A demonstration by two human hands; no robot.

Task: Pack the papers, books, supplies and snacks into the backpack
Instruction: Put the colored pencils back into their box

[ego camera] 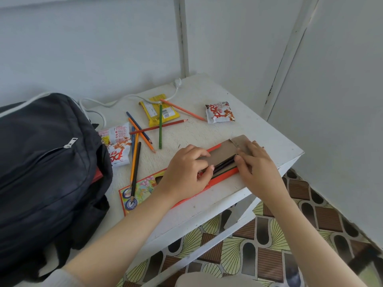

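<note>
Pale grey walls (83, 48) meet in a corner behind a white painted bench (207, 90) with a scuffed top. A white upright strip (182, 38) runs down the wall. The floor (269, 245) has a green, brown and black patterned covering. The light is soft and even.

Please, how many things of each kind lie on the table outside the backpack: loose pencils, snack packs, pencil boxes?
Loose pencils: 8
Snack packs: 4
Pencil box: 1
Total: 13
</note>
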